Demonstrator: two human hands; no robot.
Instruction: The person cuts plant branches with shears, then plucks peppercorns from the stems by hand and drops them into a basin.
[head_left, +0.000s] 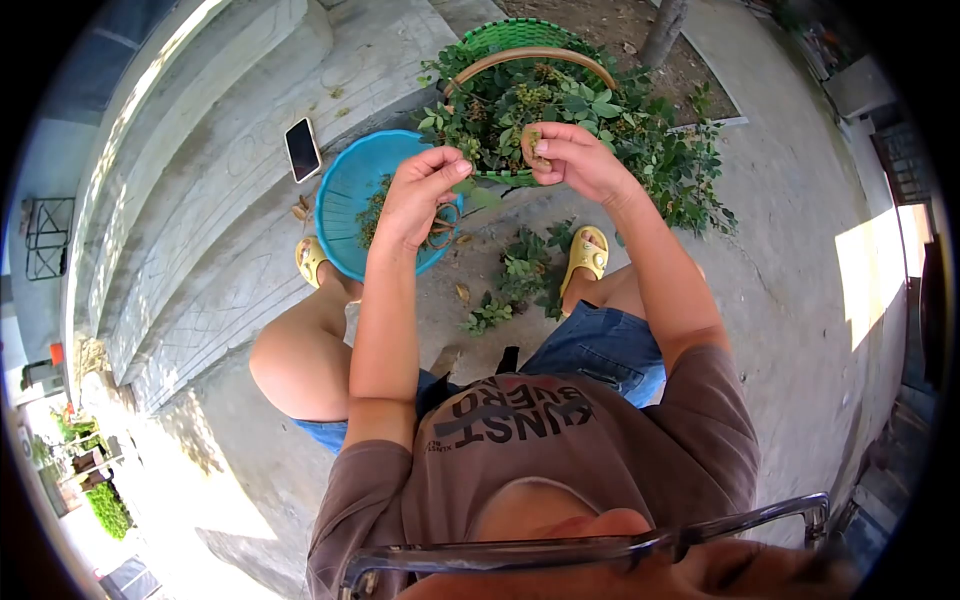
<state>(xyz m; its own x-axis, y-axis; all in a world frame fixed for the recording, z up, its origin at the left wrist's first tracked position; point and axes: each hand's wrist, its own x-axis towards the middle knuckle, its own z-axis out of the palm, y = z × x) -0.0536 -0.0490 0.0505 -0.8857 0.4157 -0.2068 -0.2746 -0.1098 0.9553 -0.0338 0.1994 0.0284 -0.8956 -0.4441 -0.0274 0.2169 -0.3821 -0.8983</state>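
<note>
Green leaves (690, 165) spill past the right edge of a basket (505, 36) woven in bright and dark green, its handle (530, 52) tan; a raised sprig (536, 150) shows yellow-green. The basin (340, 190) is blue, 2 sandals (588, 252) yellow, the shorts (610, 345) blue denim, the T-shirt (650, 435) brown with black lettering (520, 410), and the phone (303, 150) on the grey steps (240, 130) black-faced, pale-rimmed.

2 hands (425, 190) | 1 basket (524, 34) | 1 basin (343, 190) | 1 phone (302, 150) | 2 sandals (588, 252)

Finding: you are in an outdoor yard (760, 420). Concrete steps (215, 255) rise on your left, concrete paving (790, 250) lies beneath you, and a tree trunk (664, 32) stands in soil (699, 78).
</note>
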